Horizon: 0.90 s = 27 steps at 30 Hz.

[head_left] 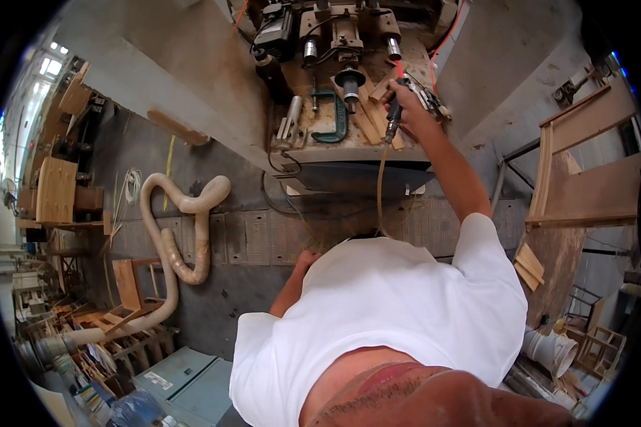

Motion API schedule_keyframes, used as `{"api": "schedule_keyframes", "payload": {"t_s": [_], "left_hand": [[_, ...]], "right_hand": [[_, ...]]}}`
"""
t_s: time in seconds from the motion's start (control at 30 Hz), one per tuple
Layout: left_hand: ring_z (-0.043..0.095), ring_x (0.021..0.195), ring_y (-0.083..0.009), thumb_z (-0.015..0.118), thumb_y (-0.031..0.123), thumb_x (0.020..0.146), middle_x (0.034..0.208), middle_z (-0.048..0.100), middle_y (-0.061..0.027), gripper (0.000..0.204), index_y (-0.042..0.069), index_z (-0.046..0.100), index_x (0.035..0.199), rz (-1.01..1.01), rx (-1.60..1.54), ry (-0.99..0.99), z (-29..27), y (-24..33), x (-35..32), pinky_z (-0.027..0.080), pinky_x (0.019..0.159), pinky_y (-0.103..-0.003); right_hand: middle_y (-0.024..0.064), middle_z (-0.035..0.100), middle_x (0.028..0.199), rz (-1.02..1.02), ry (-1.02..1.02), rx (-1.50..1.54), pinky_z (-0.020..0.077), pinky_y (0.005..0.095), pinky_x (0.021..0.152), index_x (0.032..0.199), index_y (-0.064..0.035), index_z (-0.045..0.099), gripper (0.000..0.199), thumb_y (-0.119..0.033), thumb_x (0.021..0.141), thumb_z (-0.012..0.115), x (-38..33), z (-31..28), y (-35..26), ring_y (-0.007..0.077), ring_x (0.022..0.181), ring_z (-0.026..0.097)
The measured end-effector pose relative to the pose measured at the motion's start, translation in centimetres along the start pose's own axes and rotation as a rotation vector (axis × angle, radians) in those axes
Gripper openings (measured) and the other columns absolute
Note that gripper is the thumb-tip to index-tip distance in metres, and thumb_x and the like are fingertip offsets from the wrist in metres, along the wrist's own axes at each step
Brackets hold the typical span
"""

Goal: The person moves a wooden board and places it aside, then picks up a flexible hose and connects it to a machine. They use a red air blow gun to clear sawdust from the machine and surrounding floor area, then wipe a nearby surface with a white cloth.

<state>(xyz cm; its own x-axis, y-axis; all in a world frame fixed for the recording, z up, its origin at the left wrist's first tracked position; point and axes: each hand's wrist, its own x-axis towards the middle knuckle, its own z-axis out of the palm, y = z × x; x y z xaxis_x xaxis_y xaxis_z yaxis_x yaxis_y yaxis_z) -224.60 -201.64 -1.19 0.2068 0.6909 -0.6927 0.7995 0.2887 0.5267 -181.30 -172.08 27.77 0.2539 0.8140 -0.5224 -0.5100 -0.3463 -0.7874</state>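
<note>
My right hand (409,108) reaches over the machine's wooden bed and is closed around a dark air blow gun (392,122) with a red tip. From its lower end a yellowish hose (379,186) hangs down in front of my shirt. Above and left of that hand is a machine spindle (350,84) pointing down over several wood strips (367,117). A green C-clamp (340,121) lies on the bed to the left, beside a metal cylinder (290,117). My left hand (306,260) is low at my side against the white shirt, its fingers mostly hidden.
Tall machine panels (224,92) flank the bed. A thick ribbed duct (169,277) winds over the floor at left, near stacked wooden pieces (132,292). A grey-blue cabinet (185,381) stands at lower left. Large wooden frames (591,185) and a white bucket (552,352) are at right.
</note>
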Motion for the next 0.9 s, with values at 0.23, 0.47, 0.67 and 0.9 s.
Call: {"api": "schedule_keyframes", "payload": {"t_s": [0.23,0.47,0.67,0.9], "left_hand": [[0.066,0.087,-0.0295,0.061,0.039,0.073,0.09,0.066,-0.0194,0.04,0.006,0.069,0.093,-0.042,-0.104,0.065,1.8,-3.3,-0.3,0.05,0.077,-0.039],[0.066,0.085,-0.0295,0.061,0.038,0.072,0.087,0.066,-0.0207,0.04,0.004,0.069,0.091,-0.085,-0.022,0.031,0.3,0.5,-1.1,0.05,0.075,-0.039],[0.067,0.08,-0.0285,0.063,0.036,0.072,0.082,0.067,-0.0204,0.039,0.001,0.068,0.087,-0.073,-0.138,0.07,3.5,-5.6,0.8,0.05,0.071,-0.039],[0.067,0.077,-0.0265,0.063,0.037,0.074,0.081,0.067,-0.0199,0.04,0.0,0.068,0.088,-0.107,-0.121,0.094,5.1,-8.8,1.1,0.049,0.068,-0.04]], "right_hand": [[0.0063,0.055,0.064,0.052,-0.422,-0.424,0.0468,0.0287,0.043,0.078,-0.0044,0.052,0.031,-0.032,0.087,0.061,-4.9,6.3,0.3,0.0162,0.053,0.055],[0.007,0.054,0.061,0.011,-0.433,-0.969,0.0445,0.0309,0.04,0.074,-0.0024,0.052,0.034,-0.033,0.084,0.064,-5.7,10.3,2.1,0.0178,0.05,0.057],[0.0099,0.054,0.055,-0.228,-0.361,-0.92,0.0437,0.0338,0.037,0.07,0.0021,0.052,0.036,-0.029,0.083,0.065,-1.5,14.6,-1.4,0.0193,0.043,0.055],[0.0122,0.057,0.064,-0.427,-0.112,-0.891,0.0495,0.0345,0.044,0.076,0.0057,0.057,0.035,-0.028,0.081,0.065,2.5,16.6,-7.1,0.0215,0.048,0.057]]}}
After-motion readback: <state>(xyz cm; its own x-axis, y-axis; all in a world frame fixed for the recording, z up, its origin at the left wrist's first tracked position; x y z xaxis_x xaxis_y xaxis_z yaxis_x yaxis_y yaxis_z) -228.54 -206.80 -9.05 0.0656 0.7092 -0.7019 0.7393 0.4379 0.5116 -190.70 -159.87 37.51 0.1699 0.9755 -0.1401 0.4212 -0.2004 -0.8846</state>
